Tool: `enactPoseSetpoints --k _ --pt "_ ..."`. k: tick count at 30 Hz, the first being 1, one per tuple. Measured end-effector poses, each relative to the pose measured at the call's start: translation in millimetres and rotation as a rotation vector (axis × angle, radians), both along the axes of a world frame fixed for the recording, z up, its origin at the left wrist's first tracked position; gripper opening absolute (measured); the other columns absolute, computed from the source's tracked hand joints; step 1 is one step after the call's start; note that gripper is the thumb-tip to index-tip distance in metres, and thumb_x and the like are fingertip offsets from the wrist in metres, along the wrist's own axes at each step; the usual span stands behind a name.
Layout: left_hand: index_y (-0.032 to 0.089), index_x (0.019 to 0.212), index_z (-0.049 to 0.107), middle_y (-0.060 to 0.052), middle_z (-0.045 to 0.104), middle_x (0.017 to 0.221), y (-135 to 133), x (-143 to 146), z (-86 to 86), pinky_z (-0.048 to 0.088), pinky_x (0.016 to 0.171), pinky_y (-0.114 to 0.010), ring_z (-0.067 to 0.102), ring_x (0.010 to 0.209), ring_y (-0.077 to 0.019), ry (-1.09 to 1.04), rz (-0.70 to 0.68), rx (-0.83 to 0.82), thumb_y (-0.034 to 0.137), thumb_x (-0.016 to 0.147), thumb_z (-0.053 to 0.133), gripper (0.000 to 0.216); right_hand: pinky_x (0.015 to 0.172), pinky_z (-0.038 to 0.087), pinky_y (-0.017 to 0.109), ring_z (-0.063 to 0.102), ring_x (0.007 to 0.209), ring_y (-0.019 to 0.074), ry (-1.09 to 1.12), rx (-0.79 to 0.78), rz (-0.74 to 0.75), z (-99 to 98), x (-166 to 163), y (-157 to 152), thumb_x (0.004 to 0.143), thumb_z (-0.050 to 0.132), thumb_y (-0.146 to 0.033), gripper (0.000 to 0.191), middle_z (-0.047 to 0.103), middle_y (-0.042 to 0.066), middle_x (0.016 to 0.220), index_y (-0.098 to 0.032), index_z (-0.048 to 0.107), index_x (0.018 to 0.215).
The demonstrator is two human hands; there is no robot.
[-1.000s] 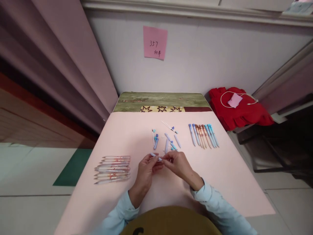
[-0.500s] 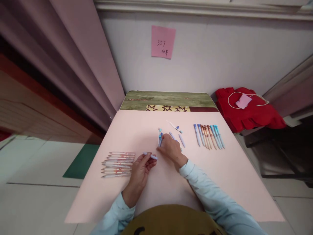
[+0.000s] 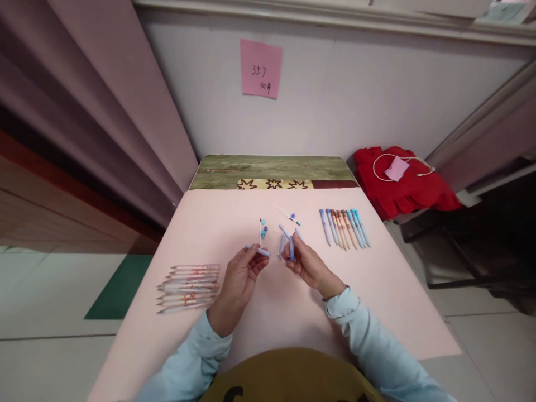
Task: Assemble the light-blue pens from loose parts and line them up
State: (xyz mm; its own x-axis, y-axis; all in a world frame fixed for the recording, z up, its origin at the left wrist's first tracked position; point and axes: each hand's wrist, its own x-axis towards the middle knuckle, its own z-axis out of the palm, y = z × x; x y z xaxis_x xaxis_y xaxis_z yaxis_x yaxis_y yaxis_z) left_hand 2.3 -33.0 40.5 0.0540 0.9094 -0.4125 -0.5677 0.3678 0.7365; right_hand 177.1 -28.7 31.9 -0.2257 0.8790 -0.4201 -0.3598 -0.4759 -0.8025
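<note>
My left hand (image 3: pixel 242 277) is closed, pinching a pale lilac pen barrel (image 3: pixel 260 251) between thumb and fingers. Across from it, my right hand (image 3: pixel 313 267) grips a blue-violet pen part (image 3: pixel 292 249), held nearly upright. Just beyond the hands, more lilac barrel pieces (image 3: pixel 284 231) lie on the table, partly covered by my right fingers. A thin pen refill (image 3: pixel 260 226) with a dark end lies beside small blue and teal caps (image 3: pixel 265 229). Farther back are more white refills (image 3: pixel 281 211) and a small blue piece (image 3: pixel 293 216).
A row of blue and brown pens (image 3: pixel 341 229) lies at the right of the pink-covered table (image 3: pixel 377 312). Several printed pens (image 3: pixel 188 287) are stacked side by side at the left. A red cloth (image 3: pixel 422 192) with a white cable sits beyond the right edge.
My right hand has drawn back from the loose parts toward me, now holding the blue-violet pen part. My left hand still holds its barrel. The whole view has shifted slightly.
</note>
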Motion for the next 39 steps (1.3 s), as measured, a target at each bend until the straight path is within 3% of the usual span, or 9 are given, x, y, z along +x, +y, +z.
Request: enactPoseSetpoints --k 4,7,11,16,22,39 --pt "0.014 0.080 0.067 -0.003 0.071 0.079 3.8 14.2 5.2 0.055 0.067 -0.024 0.067 0.073 -0.0129 -0.035 -0.026 0.002 0.028 0.073 0.079 0.020 0.038 0.012 0.019 0.029 0.041 0.0048 -0.101 0.090 0.003 1.0 -1.2 -9.8 0.084 0.054 -0.067 0.049 0.047 -0.005 0.062 -0.018 0.059 0.084" --pt "0.014 0.081 0.067 -0.003 0.071 0.079 7.1 16.8 7.1 0.055 0.068 -0.024 0.067 0.073 -0.0128 -0.029 0.005 0.011 0.029 0.073 0.078 0.020 0.042 0.018 0.020 0.029 0.045 0.0073 -0.282 0.183 0.032 5.6 1.4 -15.9 0.088 0.052 -0.055 0.036 0.041 -0.007 0.061 -0.020 0.058 0.096" --pt "0.015 0.084 0.066 -0.003 0.071 0.082 8.7 18.1 8.6 0.056 0.071 -0.026 0.068 0.075 -0.0134 0.028 0.029 0.064 0.032 0.074 0.078 0.022 0.049 0.029 0.021 0.039 0.054 0.0111 -0.625 0.370 0.018 12.2 6.9 -21.3 0.088 0.052 -0.042 0.020 0.044 -0.006 0.063 -0.022 0.053 0.091" --pt "0.015 0.084 0.065 -0.003 0.071 0.084 5.9 21.9 9.1 0.057 0.074 -0.029 0.068 0.076 -0.0141 0.056 0.034 0.101 0.035 0.073 0.079 0.026 0.054 0.032 0.024 0.044 0.054 0.0123 -0.911 0.571 0.032 20.9 8.1 -27.1 0.091 0.050 -0.038 0.016 0.051 -0.005 0.063 -0.022 0.055 0.089" --pt "0.016 0.086 0.065 -0.003 0.071 0.084 3.6 24.1 7.9 0.057 0.073 -0.030 0.068 0.076 -0.0146 0.081 0.049 0.142 0.034 0.076 0.077 0.024 0.056 0.036 0.024 0.049 0.056 0.0124 -1.015 0.662 -0.020 26.8 4.9 -30.3 0.088 0.056 -0.032 0.013 0.063 -0.001 0.072 -0.022 0.065 0.091" --pt "0.015 0.091 0.065 -0.006 0.072 0.086 -0.8 25.6 12.3 0.059 0.071 -0.031 0.068 0.077 -0.0166 0.121 0.076 0.171 0.033 0.075 0.078 0.028 0.052 0.036 0.023 0.050 0.053 0.0114 -1.023 0.688 -0.052 26.0 4.3 -29.8 0.088 0.058 -0.030 0.013 0.064 -0.001 0.068 -0.021 0.067 0.089"
